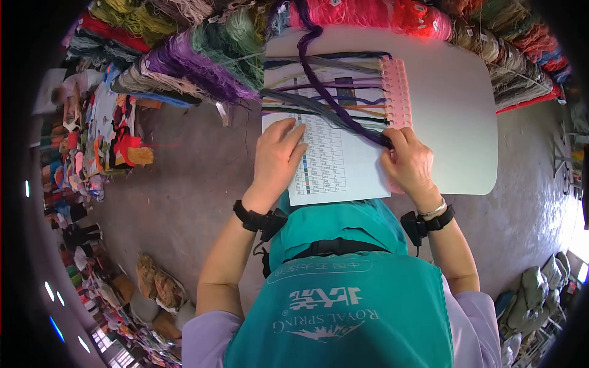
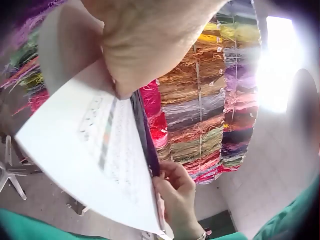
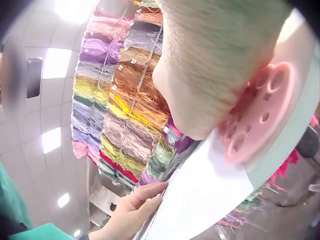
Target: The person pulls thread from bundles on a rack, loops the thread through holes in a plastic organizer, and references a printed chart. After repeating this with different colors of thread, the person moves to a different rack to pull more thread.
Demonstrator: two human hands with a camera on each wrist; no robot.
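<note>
My right hand (image 1: pixel 410 162) pinches the end of a dark purple thread skein (image 1: pixel 322 92) at the left edge of a pink perforated thread card (image 1: pixel 400 98). From there the skein runs up and left across a printed color chart (image 1: pixel 322 165) and over the board's far edge. Several thread bundles in grey, purple, blue and orange are fixed in the card's upper holes and lie leftward. My left hand (image 1: pixel 279 156) rests on the left part of the chart, fingers loosely extended just below the grey threads (image 1: pixel 307 104). The card's lower part is hidden behind my right hand.
A pale board (image 1: pixel 457 122) lies under the chart and card. Racks of colored thread hanks (image 1: pixel 227 49) stand ahead, with red and pink hanks (image 1: pixel 368 15) at the board's far edge. Piled goods (image 1: pixel 126 141) lie at left and bundled sacks (image 1: pixel 534 294) at lower right.
</note>
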